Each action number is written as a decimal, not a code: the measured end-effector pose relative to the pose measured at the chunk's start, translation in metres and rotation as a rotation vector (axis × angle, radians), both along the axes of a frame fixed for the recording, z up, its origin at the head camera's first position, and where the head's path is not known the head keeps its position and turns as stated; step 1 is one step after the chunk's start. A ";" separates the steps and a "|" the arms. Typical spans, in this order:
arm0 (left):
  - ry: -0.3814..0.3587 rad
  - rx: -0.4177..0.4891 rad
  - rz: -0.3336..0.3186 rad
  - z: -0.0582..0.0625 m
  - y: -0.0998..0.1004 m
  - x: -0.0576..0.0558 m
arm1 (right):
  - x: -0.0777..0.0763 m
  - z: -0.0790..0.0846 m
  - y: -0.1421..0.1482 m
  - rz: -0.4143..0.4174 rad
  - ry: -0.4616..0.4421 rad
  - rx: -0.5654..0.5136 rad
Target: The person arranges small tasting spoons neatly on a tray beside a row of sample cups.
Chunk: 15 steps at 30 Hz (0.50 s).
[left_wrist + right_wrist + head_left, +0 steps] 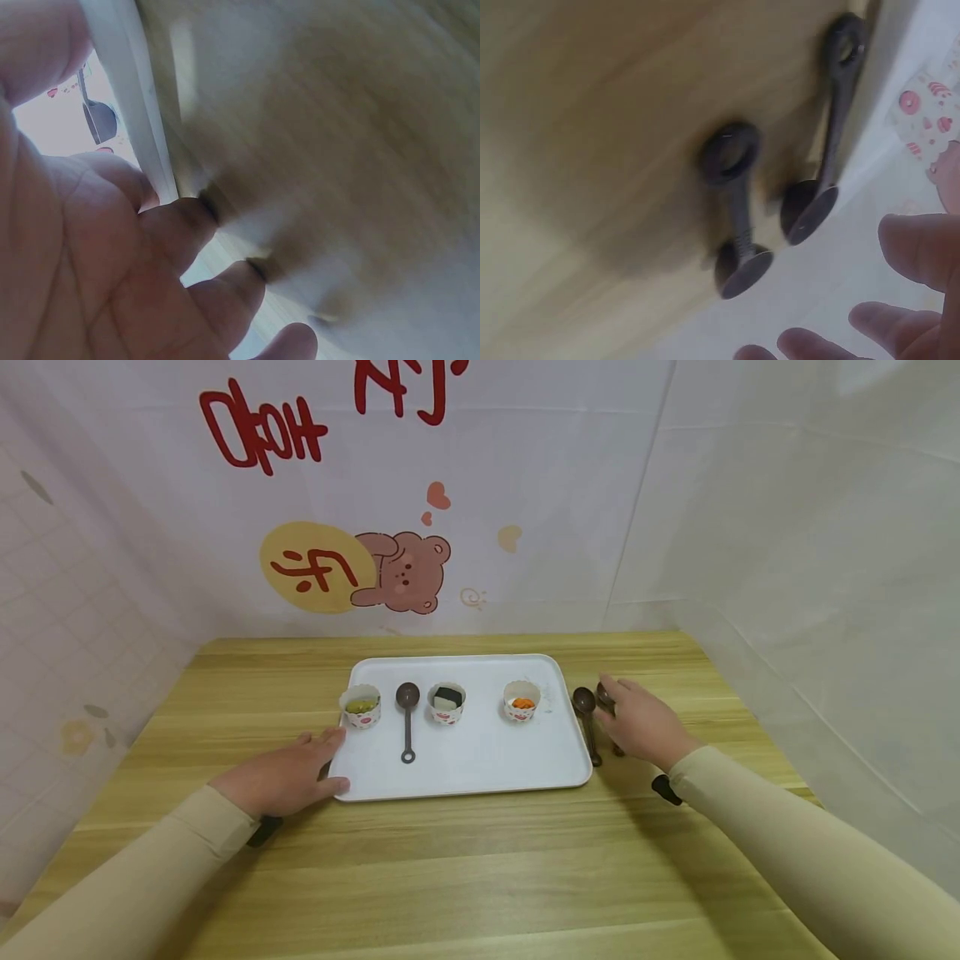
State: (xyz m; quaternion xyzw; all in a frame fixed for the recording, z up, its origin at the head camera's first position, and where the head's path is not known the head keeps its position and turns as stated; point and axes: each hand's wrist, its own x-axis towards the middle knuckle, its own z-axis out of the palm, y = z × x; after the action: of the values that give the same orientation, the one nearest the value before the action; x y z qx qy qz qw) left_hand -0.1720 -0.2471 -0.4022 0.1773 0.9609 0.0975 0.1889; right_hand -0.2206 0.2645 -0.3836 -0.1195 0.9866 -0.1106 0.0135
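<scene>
My left hand [288, 774] rests at the left edge of a white tray [480, 760], thumb on its front left corner and fingers along the side. To the tray's right, my right hand [643, 724] hovers over two brown measuring spoons, its fingers apart from them in the right wrist view. One spoon [835, 127] lies right beside the tray; the other spoon [740, 217] is partly hidden under the hand in the head view. A third brown measuring spoon [408, 696] lies on the tray between two paper cups.
On the tray stand a paper cup [363, 722] with green bits, a middle cup [446, 717] with dark and pale pieces, and a right cup [519, 713] with orange bits. The wooden table [465, 868] meets a printed cloth backdrop [540, 585] behind.
</scene>
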 end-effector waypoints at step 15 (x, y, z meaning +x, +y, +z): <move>-0.011 0.000 0.010 0.001 0.001 0.001 | 0.004 -0.011 0.023 0.031 -0.035 0.092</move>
State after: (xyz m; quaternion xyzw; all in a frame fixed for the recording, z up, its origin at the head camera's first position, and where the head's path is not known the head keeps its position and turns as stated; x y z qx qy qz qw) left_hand -0.1714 -0.2457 -0.4012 0.1722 0.9607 0.0992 0.1936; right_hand -0.2167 0.2874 -0.3943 -0.1320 0.9883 -0.0668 0.0381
